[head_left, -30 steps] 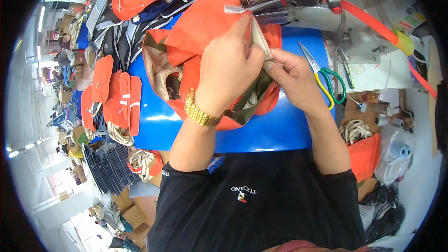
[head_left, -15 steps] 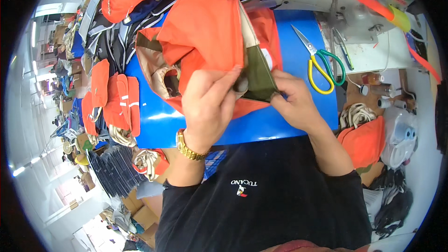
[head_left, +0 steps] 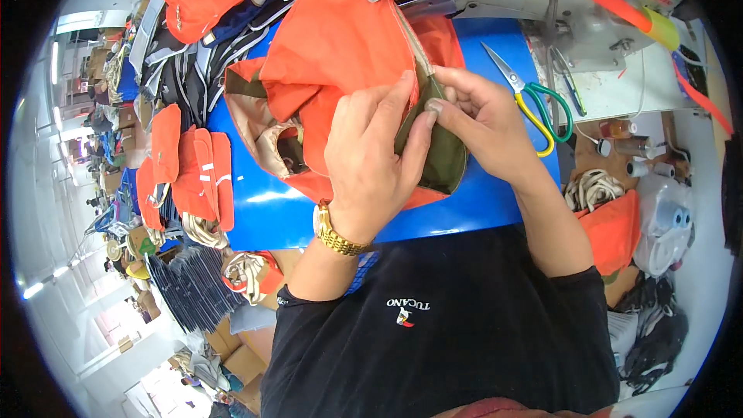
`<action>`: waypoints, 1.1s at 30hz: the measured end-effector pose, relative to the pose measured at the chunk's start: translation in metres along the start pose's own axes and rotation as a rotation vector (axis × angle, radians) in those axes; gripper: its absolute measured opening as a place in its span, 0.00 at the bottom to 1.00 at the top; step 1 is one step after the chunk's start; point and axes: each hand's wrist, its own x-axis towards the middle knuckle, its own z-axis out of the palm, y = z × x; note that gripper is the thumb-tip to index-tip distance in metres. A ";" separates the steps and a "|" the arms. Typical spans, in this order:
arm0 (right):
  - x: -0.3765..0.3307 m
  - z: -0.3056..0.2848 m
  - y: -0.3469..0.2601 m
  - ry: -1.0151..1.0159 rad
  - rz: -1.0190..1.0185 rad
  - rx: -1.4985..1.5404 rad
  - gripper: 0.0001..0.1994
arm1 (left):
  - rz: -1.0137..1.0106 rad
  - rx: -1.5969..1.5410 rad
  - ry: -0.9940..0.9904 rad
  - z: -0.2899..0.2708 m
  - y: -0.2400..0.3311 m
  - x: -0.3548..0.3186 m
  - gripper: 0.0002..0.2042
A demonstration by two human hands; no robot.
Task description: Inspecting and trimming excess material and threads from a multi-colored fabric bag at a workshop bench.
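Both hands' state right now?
Left hand: closed, holding the orange fabric near its edge.
Right hand: closed, pinching the olive fabric by its edge.

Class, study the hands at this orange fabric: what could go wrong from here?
1. The left hand and right hand work where the orange fabric meets olive cloth; the layers might shift out of line.
2. The scissors lie close beside the right forearm; a sideways sweep might knock them.
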 end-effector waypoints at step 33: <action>0.024 0.005 0.001 -0.075 0.019 0.200 0.23 | -0.066 -0.047 -0.090 0.004 -0.019 0.011 0.14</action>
